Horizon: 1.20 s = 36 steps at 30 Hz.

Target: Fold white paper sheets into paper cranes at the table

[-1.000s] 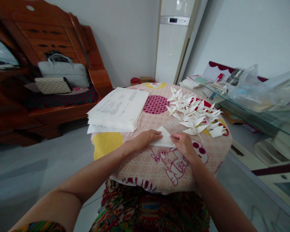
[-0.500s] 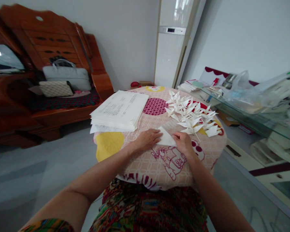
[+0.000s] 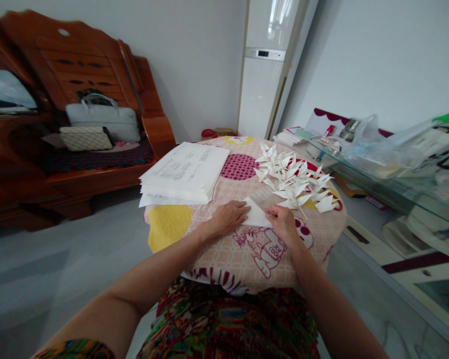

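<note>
A small white sheet of folded paper (image 3: 255, 214), roughly triangular, lies on the cloth-covered round table in front of me. At its left corner, my left hand (image 3: 230, 217) has its fingers together, holding the paper against the cloth. My right hand (image 3: 282, 220) pinches the right corner between thumb and fingers. Just beyond the right hand spreads a pile of folded white paper cranes (image 3: 290, 174) with pointed wings and tails. To the left rests a thick stack of printed paper sheets (image 3: 187, 169), its edges slightly uneven.
The patterned tablecloth (image 3: 205, 259) hangs over the table's front edge by my lap. On the right stands a glass-topped cabinet (image 3: 389, 187) with plastic bags (image 3: 374, 144) and papers. A wooden sofa (image 3: 93, 55) with bags (image 3: 101, 119) is on the left.
My view has shifted very slightly. Both hands stay at the same corners of the folded paper, and its outline looks a little wider near the right fingers.
</note>
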{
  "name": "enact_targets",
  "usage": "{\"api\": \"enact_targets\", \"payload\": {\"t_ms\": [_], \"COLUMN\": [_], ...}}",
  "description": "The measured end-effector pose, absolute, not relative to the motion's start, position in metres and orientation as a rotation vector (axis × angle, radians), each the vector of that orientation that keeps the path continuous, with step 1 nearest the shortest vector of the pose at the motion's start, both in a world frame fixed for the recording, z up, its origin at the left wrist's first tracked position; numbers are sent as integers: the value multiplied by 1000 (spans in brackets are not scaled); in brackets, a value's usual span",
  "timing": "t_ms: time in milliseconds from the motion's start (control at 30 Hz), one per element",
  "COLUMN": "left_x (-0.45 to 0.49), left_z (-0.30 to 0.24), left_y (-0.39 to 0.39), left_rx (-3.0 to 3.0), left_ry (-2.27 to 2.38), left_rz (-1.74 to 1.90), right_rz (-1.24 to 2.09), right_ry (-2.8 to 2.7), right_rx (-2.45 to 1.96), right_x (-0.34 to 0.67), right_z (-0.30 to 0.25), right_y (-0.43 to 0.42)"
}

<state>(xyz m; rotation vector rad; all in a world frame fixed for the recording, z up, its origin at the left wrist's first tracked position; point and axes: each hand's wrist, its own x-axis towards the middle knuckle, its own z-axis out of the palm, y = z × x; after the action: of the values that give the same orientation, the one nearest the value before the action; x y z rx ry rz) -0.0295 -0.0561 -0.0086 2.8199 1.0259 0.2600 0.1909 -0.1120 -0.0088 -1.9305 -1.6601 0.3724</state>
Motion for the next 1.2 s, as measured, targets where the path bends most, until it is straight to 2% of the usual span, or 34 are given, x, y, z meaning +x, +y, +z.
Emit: {"api": "enact_targets", "payload": {"t_ms": [167,333,433,600,733,1200], "left_x": [-28,-28,-29,-32,-33,-33], "left_z": [-14,-12,-12,-15,-15,-11], "left_y": [-59,-62,-63,-62,-62,-63], "left_rx": [2823,2822,2825,2820,2835,2802], "left_ry": [1045,1040,1038,995,1001,1020], "left_rz": [293,292,309,344,318,247], "right_rz": [281,-175,-15,391,556,562], "right_ry": [-1725,-1868,-1999,-1961,-1897,-1842], "right_rx": [-2081,-2047,-1909,-1962,-1971,-2065], "right_x": [185,158,137,133,141,163], "right_z": [2,18,21,12,10,13], "right_y": [-116,-125,-124,-112,-109,-119]}}
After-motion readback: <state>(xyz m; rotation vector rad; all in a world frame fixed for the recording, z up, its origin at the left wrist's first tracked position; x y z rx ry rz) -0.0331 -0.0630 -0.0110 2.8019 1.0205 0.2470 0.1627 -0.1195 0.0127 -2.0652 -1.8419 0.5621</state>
